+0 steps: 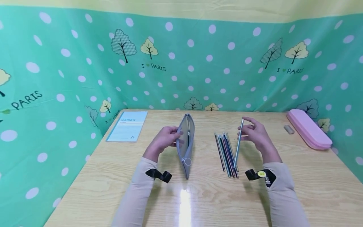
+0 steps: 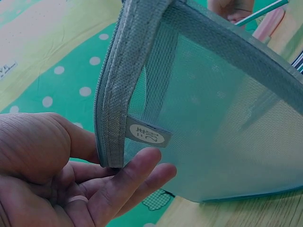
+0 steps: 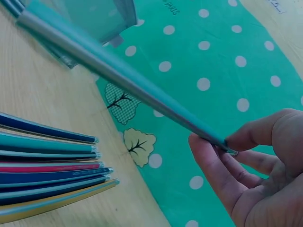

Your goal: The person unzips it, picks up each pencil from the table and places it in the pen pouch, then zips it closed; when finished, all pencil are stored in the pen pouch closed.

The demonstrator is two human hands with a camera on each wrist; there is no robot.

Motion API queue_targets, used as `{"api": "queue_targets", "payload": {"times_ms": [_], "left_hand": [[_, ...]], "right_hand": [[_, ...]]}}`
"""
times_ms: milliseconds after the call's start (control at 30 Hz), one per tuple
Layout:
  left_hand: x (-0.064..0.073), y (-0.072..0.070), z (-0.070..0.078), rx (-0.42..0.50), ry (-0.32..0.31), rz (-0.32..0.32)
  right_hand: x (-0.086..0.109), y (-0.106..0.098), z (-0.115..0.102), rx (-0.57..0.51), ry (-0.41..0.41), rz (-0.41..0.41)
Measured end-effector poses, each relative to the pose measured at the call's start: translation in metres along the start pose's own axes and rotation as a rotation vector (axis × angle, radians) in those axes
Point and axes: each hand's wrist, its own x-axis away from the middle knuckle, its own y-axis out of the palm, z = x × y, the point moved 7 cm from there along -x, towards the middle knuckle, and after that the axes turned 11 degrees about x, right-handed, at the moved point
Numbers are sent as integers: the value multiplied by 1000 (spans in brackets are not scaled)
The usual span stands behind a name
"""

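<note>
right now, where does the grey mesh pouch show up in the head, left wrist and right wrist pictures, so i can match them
Head: the mesh pouch is near the centre, held by the left hand.
Left wrist: the mesh pouch fills much of the centre and right.
Right wrist: the mesh pouch is at top left, cut off by the edge, beyond the raised pencil.
Shared landmark: the white-dotted green cloth.

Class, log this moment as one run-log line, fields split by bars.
left hand: holds open mesh pouch | right hand: pinches raised pencil | table: other pencils, notebook, pink case
</note>
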Motion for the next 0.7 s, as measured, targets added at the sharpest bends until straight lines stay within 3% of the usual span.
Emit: {"api": "queue_targets", "payload": {"times_ms": [300, 700], "left_hand": [[-1, -2, -2, 7, -12, -11], [-3, 0, -4, -2, -29, -12]], "right_hand": [[5, -13, -6, -192, -12, 85], [13, -26, -20, -313, -66, 186]]}}
